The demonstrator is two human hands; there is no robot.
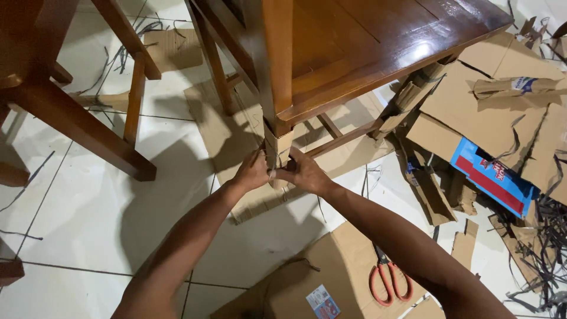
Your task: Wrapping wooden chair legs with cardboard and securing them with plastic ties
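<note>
Both hands, left hand and right hand, close their fingers around the cardboard wrap on the chair leg; scissors lie at five o'clock.

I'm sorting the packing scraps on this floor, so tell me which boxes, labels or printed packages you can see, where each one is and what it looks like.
Brown cardboard box: bottom centre, under the arms, flat top.
Sticker label: on that box, small rectangle, blue, white and red.
Printed carton: right, among cardboard sheets, flattened, blue with a red panel.
Taped cardboard roll: upper right, brown with a white and blue patch.
No signs or screens.
</note>
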